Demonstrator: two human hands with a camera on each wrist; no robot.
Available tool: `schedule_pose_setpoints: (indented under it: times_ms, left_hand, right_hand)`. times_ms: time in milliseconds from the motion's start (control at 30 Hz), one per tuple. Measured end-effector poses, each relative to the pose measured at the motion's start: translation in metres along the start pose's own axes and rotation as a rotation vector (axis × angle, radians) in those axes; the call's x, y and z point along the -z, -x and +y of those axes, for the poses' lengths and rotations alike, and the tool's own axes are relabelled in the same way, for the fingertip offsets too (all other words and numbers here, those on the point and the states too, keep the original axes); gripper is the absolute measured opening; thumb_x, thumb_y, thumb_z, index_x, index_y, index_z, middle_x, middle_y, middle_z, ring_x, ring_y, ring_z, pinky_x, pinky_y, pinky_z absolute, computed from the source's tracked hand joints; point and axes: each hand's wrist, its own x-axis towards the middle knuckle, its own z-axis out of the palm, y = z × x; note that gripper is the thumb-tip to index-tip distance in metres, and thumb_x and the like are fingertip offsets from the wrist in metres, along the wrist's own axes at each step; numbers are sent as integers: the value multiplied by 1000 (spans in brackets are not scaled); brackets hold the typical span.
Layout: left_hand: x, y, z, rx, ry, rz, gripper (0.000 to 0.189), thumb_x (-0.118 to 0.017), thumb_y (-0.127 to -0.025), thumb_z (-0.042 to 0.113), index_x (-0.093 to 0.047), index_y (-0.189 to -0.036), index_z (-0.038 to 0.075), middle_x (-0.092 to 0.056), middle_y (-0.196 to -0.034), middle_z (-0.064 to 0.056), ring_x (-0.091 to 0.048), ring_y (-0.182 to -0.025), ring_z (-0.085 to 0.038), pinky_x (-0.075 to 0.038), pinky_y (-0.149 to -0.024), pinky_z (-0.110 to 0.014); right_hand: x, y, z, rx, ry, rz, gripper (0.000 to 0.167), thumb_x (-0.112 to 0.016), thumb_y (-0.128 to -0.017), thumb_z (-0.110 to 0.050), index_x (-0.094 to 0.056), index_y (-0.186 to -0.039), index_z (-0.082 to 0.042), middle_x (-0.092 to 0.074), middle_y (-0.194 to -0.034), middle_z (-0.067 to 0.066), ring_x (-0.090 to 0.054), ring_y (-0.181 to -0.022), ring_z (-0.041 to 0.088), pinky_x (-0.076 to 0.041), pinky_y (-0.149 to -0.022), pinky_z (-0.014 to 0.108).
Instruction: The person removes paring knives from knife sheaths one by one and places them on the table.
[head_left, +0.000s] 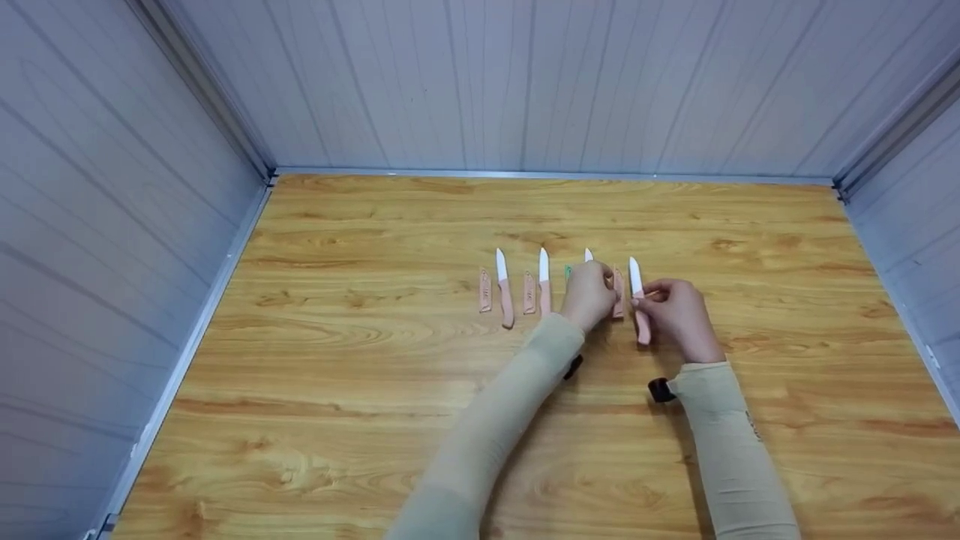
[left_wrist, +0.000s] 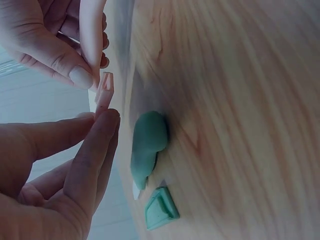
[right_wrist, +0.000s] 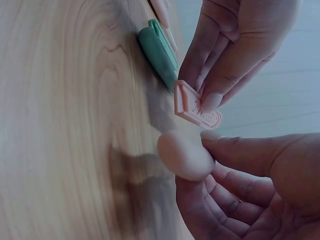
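My left hand (head_left: pixel 591 296) pinches a pink blade sheath (right_wrist: pixel 197 107) between thumb and fingertips. To its right, my right hand (head_left: pixel 679 319) holds a paring knife (head_left: pixel 636 277) with a white blade and pink handle, gripping near where blade meets handle. The blade points away from me, and the sheath is beside the knife, not on it. Beneath the left hand lies a green-handled knife (left_wrist: pixel 149 142), mostly hidden from the head view, with a green sheath (left_wrist: pixel 161 210) next to it.
Left of the hands, two pink-handled knives, one at the far left (head_left: pixel 505 292) and another (head_left: pixel 544 270), lie on the wooden table (head_left: pixel 337 390). Each has a pink sheath alongside, the outer one (head_left: pixel 485 290) and the inner one (head_left: pixel 529 292). Pale panel walls (head_left: pixel 495 82) enclose the table.
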Motion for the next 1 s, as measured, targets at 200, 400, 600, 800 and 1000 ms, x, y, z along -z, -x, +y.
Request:
schedule_pose_setpoints:
  times_ms: [200, 400, 600, 800, 1000]
  left_hand:
    - [-3, -2, 0, -8, -35, 7, 16, -69, -81, 2, -72, -97, 3, -59, -71, 0, -55, -65, -12, -45, -59, -19]
    - [-5, -4, 0, 3, -57, 5, 16, -70, -82, 3, -72, -97, 4, -60, -70, 1, -56, -64, -11, -46, -59, -19]
    - [-7, -6, 1, 11, -61, 5, 14, -70, -82, 4, -72, -95, 5, -61, -76, 1, -56, -68, -11, -46, -61, -19]
    - [-10, -9, -1, 33, -46, -8, 6, -70, -81, 3, -69, -84, 8, -54, -68, 3, -52, -62, -11, -40, -53, -20]
    - [-12, -9, -3, 25, -41, 11, 9, -70, -81, 3, -65, -76, 9, -51, -65, 2, -49, -60, -12, -36, -49, -22]
  right_hand:
    - [-1, -2, 0, -2, -4, -6, 31, -65, -90, -13, -64, -112, 9, -67, -94, 19, -59, -69, 11, -47, -59, 20]
    - [-1, -5, -1, -2, 10, 4, 31, -65, -90, -14, -64, -111, 8, -66, -95, 19, -60, -72, 14, -47, -60, 21]
    - [-2, -9, 2, -36, -19, -3, 32, -65, -91, -15, -64, -113, 8, -66, -96, 19, -60, -72, 13, -48, -60, 19]
    - [-4, -11, 5, -71, -81, -22, 31, -64, -92, -11, -62, -115, 9, -65, -97, 18, -63, -71, 13, -51, -60, 19]
    - [-5, -14, 5, -64, -91, -11, 31, -64, -91, -11, -62, -114, 9, -65, -96, 19, -64, -71, 14, -51, -60, 19]
